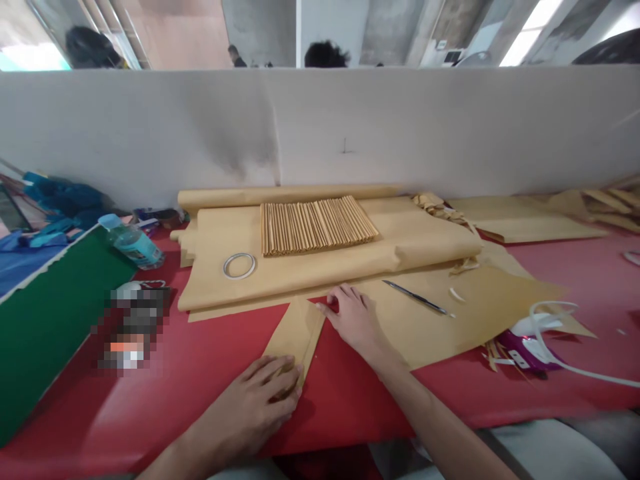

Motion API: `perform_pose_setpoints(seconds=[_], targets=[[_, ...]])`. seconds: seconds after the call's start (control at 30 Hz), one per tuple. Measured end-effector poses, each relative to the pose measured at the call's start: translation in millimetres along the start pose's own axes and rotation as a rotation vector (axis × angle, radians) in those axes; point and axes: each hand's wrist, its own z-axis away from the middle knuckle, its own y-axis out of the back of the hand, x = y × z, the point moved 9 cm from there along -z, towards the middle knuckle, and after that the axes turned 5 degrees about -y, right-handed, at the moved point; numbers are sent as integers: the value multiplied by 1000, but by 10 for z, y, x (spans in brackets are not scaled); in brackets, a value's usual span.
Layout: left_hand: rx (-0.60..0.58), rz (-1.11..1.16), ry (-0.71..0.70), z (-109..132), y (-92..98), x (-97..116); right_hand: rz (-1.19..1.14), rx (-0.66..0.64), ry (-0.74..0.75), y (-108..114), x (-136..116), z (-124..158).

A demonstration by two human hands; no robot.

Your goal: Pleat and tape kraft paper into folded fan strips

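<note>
A narrow folded strip of brown paper (295, 328) lies slanted on the red tabletop. My left hand (267, 390) rests on its near end, fingers curled over the paper; whatever is under the fingers is partly hidden. At the strip's far right corner is my right hand (350, 317), thumb and fingertips bent close to the paper edge. Whether they grip it is too small to tell. Behind, a pleated brown paper piece (317, 227) lies on large brown sheets (215, 230), with a ring of tape (239, 266) to its left. A pen-like tool (417, 297) lies right of my right hand.
The red table (200, 373) holds a green board (60, 320) and a plastic bottle (133, 243) at left. A purple device (530, 350) with a white cable sits at right. A grey partition (400, 127) stands behind, with people's heads beyond it.
</note>
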Motion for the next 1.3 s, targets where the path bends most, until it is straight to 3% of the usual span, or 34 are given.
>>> perform_pose_setpoints(seconds=[0.27,0.47,0.63,0.77,0.87,1.0,1.03,1.1,1.2,1.3], targets=[[143,-257,135,75,-82,268,8,-15,70,78,-221,221],[360,-254,348,-14,-11,409,-139,-279,158,-62,-652,617],[462,119,426,18,215,188,-129,-365,184,-167,-768,704],[555,112,568,248,424,-107,-163,-325,199,-126,-711,638],[608,88,641,425,483,-257,-310,-139,157,253,-562,446],[627,36,619,520,494,-233,-336,549,115,1209,-292,353],[628,14,594,510,496,-191,-298,625,181,1312,-333,384],[625,-39,541,456,492,-98,-158,506,409,1192,-570,422],[572,-102,508,313,418,-34,99,51,722,515,-884,625],[443,-97,555,178,235,-120,154,-196,773,81,-901,798]])
